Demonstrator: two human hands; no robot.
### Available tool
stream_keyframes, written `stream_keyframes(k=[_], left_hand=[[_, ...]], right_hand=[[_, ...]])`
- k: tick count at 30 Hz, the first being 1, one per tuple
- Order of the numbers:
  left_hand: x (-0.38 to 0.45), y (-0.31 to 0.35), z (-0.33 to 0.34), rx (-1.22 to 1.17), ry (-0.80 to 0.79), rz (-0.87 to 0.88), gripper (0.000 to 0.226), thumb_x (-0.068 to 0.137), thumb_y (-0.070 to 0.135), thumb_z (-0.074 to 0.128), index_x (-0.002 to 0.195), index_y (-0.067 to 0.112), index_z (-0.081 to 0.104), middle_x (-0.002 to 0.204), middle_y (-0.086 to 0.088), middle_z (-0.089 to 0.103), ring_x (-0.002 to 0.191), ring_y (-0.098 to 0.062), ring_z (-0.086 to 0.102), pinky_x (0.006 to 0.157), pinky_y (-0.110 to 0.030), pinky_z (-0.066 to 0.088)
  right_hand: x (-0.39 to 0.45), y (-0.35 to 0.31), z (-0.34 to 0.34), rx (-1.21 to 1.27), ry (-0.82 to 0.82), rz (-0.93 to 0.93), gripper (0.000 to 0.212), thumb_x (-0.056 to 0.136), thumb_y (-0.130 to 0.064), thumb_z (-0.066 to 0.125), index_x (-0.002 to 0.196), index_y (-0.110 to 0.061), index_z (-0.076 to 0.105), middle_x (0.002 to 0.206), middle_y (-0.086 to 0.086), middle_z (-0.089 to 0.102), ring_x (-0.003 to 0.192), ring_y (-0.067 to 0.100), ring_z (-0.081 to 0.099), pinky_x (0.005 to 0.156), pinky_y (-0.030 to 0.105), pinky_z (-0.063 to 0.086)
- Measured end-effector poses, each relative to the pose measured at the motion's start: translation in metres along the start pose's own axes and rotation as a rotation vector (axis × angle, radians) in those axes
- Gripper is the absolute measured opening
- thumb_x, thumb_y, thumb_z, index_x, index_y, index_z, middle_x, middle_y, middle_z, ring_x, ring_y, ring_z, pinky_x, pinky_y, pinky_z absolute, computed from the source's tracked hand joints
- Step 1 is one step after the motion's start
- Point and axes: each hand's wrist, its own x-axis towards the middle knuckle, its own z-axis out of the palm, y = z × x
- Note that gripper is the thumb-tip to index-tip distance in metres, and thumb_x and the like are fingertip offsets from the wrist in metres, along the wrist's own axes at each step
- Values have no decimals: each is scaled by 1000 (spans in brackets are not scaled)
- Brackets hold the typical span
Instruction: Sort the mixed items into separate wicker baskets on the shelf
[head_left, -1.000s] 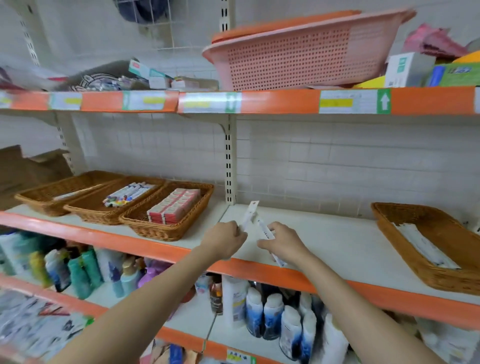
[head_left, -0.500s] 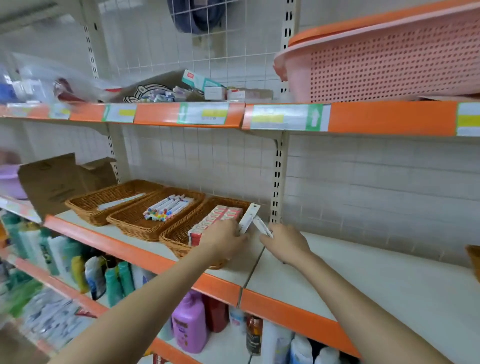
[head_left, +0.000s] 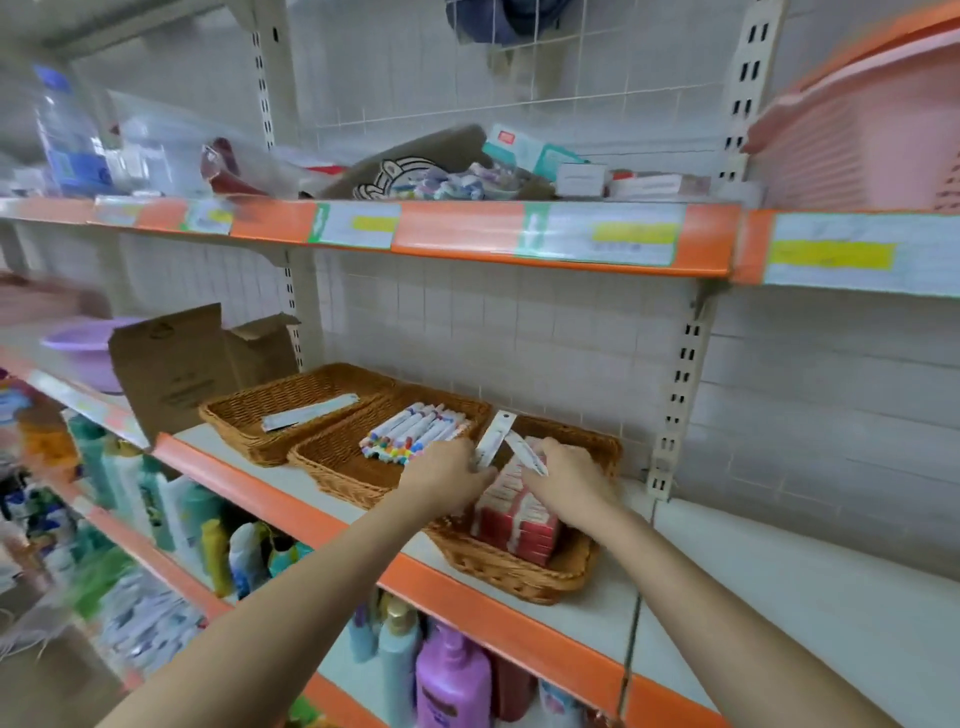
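Wicker baskets (head_left: 291, 415) of markers (head_left: 415, 434), red boxes (head_left: 514, 512); hands (head_left: 511, 475) each pinching white packets (head_left: 493, 441).

Bright, even indoor light, soft shadows

Motion blur smears the left side and the labels (head_left: 618, 240); the shelf (head_left: 519, 623) lines bow at the wide-angle edges.

The upper shelf (head_left: 457, 236) roofs three touching baskets (head_left: 332, 457); right of the upright (head_left: 675, 415), bare shelf board (head_left: 805, 597) lies open.
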Motion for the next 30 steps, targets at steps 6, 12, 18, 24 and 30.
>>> stream_keyframes(k=[6, 12, 18, 24, 30], left_hand=[[24, -82, -26, 90, -5, 39, 40, 94, 51, 46, 97, 12, 52, 95, -10, 61, 88, -26, 58, 69, -33, 44], [43, -150, -44, 96, -9, 67, 39, 94, 49, 49, 94, 12, 57, 89, -7, 62, 83, -26, 61, 63, -32, 45], [65, -196, -48, 14, -13, 69, 41, 93, 50, 49, 72, 16, 45, 70, -3, 53, 68, -24, 56, 57, -30, 40], [102, -227, -65, 33, 21, 81, 40, 96, 44, 48, 72, 13, 44, 66, -4, 47, 64, -21, 48, 54, -31, 34], [145, -262, -85, 98, 60, 31, 41, 93, 47, 48, 71, 13, 52, 70, -4, 57, 67, -24, 57, 56, -30, 41]], right_hand=[[30, -67, 47, -59, 6, 5, 41, 94, -39, 47, 131, -23, 46, 106, 9, 65, 92, 28, 63, 62, 31, 41], [51, -125, 82, -65, 20, 43, 32, 95, -44, 48, 114, -20, 54, 92, 3, 61, 91, 27, 61, 63, 31, 40], [80, -158, 104, -41, -11, 46, 33, 95, -39, 49, 117, -15, 52, 83, 3, 57, 74, 23, 54, 53, 29, 33], [129, -180, 123, -7, -41, 24, 37, 94, -37, 50, 125, -15, 49, 89, 6, 59, 84, 27, 60, 62, 29, 38], [177, -197, 136, 4, -39, -21, 40, 93, -34, 50, 130, -18, 48, 110, 8, 61, 89, 24, 59, 67, 31, 42]])
